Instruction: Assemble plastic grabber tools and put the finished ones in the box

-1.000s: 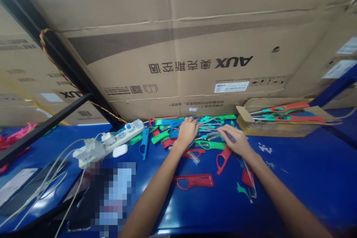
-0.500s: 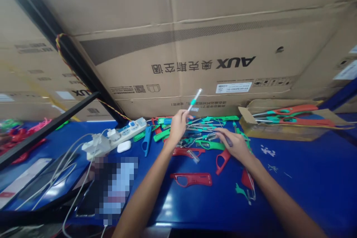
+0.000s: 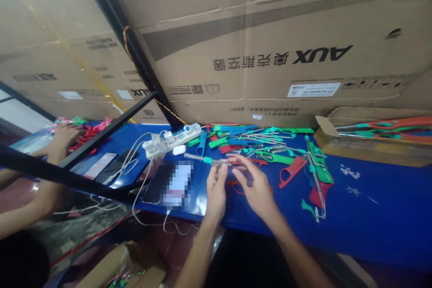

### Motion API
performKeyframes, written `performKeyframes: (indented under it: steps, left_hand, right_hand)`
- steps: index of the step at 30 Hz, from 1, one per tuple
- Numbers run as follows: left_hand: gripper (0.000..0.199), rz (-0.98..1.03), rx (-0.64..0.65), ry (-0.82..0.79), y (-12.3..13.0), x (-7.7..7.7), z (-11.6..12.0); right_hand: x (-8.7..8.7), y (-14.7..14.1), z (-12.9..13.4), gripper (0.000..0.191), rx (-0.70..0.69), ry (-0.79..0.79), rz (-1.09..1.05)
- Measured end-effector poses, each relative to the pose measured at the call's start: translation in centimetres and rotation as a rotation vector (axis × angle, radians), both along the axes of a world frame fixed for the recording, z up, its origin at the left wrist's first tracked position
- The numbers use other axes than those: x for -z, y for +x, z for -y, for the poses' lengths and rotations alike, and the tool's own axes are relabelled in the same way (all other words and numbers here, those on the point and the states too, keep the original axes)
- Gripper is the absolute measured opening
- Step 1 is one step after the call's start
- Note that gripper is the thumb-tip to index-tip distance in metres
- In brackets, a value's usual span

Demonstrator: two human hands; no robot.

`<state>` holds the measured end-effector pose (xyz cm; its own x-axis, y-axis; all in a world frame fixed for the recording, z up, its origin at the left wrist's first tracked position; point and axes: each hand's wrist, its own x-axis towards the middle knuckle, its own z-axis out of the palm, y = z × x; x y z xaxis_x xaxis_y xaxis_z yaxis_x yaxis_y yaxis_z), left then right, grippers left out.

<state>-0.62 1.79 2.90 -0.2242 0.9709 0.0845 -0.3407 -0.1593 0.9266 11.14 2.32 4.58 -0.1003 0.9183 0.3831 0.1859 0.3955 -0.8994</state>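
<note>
A thin metal rod with a green collar (image 3: 206, 160) points left, held level above the blue table. My left hand (image 3: 217, 186) is closed on it near its right end. Close beside, my right hand (image 3: 251, 182) is closed at the rod's right end, with a dark purple piece (image 3: 249, 178) against its fingers; what its fingertips pinch is too small to tell. Partly hidden behind my hands lies a red handle shell (image 3: 236, 185). Beyond them spreads a pile of metal rods, green shells (image 3: 278, 158) and blue shells. A red shell (image 3: 292, 172) lies right of my right hand.
A power strip (image 3: 187, 133) with cables and a phone (image 3: 178, 182) lie left. An open carton (image 3: 371, 147) holding orange-handled lighters stands right. Another person's hands (image 3: 64, 139) work at far left beyond a black frame bar (image 3: 111, 126). Large cartons back the table.
The view has swung left and down. Both hands have come together, and the rod has turned from pointing up to lying level. Another person's arms now show at left.
</note>
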Motion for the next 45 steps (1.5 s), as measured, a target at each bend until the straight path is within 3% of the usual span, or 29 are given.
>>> performKeyframes:
  steps: [4,8,12,18,23,32,39,45]
  left_hand:
    - [0.031,-0.019,0.001,-0.074,-1.2,0.7,1.7]
    - [0.032,-0.074,-0.016,-0.090,-2.3,1.0,2.7]
    - [0.032,-0.050,0.075,-0.123,-3.0,1.8,3.3]
    - [0.032,-0.081,0.161,-0.158,-3.7,3.2,3.6]
    - [0.033,-0.112,0.207,-0.153,-3.7,3.3,3.7]
    - [0.029,-0.147,0.219,-0.158,-3.8,3.6,3.1]
    - [0.029,-0.194,0.199,-0.159,-3.6,2.9,3.3]
    - [0.028,-0.208,0.207,-0.152,-3.7,3.1,3.4]
  right_hand:
    - [2.3,-1.9,1.9,0.019,0.110,-0.009,-0.031]
    - [2.1,-1.6,2.8,0.016,0.081,0.019,0.020]
    - [2.0,-0.9,3.4,0.016,0.078,0.029,0.046]
    - [4.0,-1.2,4.4,0.015,0.127,-0.002,0.014]
    - [5.4,-1.2,4.8,0.015,0.156,-0.029,-0.036]
    - [5.5,-1.0,4.9,0.016,0.193,-0.009,-0.035]
    - [5.6,-1.2,5.1,0.023,0.219,0.022,0.031]
    - [5.7,-0.8,5.0,0.027,0.146,-0.039,-0.009]
